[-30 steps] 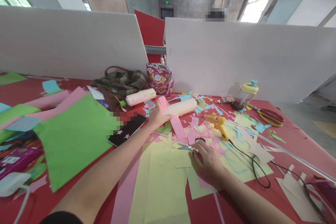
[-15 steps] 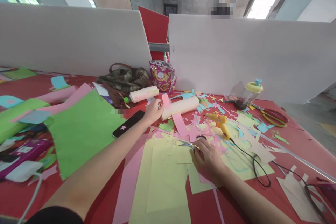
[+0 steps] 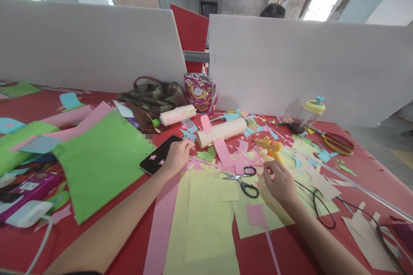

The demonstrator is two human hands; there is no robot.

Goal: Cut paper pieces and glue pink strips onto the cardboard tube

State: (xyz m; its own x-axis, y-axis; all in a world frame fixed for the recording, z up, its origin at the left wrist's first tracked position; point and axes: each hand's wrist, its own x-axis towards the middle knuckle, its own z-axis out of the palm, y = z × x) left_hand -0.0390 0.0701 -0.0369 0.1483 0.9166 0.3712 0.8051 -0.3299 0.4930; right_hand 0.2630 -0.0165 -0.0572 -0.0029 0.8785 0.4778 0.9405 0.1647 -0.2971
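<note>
My left hand (image 3: pixel 178 155) rests over the right edge of a black phone (image 3: pixel 151 160), fingers pinched together; whatever they hold is too small to make out. Two small pink paper stars (image 3: pixel 153 157) lie on the phone's dark face. My right hand (image 3: pixel 280 181) hovers beside the yellow glue gun (image 3: pixel 274 146), thumb and fingers curled in a pinch, their contents unclear. Between the hands, black-handled scissors (image 3: pixel 243 178) lie slightly spread on the paper scraps. A thin pink paper strip (image 3: pixel 203 162) runs rightward from near my left fingertips. A cream paper roll (image 3: pixel 222 132) lies beyond.
Yellow sheets (image 3: pixel 203 223) cover the front middle. A large green paper star (image 3: pixel 103 163) spreads at left. A clear jar with a yellow lid (image 3: pixel 308 114), larger scissors (image 3: pixel 337 144) and a black cord (image 3: pixel 318 210) are on the right. White boards (image 3: pixel 290 64) stand behind.
My right hand has let go of the scissors, now lying on the scraps, and moved right. My left hand has drawn back from the paper roll toward the phone, where a second star shows.
</note>
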